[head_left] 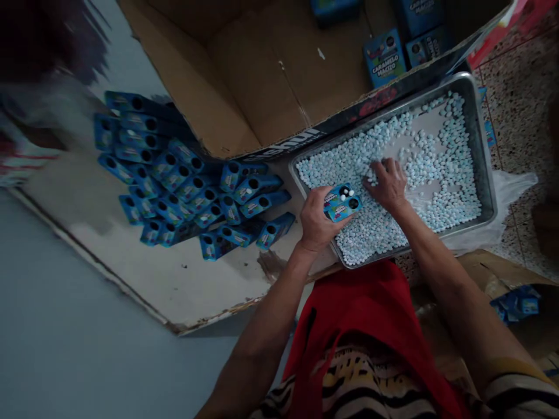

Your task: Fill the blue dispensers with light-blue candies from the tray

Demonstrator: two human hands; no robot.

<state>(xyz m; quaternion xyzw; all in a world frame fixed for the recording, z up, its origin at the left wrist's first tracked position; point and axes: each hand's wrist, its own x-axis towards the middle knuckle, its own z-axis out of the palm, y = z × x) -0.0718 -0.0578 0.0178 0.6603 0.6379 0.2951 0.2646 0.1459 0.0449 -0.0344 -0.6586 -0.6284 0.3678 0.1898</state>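
Observation:
My left hand [317, 221] grips two small blue candy boxes [343, 201] side by side over the tray's near left edge. Each box has a round dark hole facing up, and a few white candies rest at one of them. Down among the pale blue and white round candies [456, 139] is my right hand [388, 183], its fingers curled with candies at the thumb and fingertips. How many it holds is hidden. The candies lie in a metal tray [488, 174], whose bottom shows in patches.
Many blue boxes with round holes [174, 180] stand close together on the table [227, 279] to the left. Behind the tray is a big open cardboard carton [262, 70] with several blue boxes [384, 58]. Another carton [493, 273] sits low at right, beside clear plastic [506, 203].

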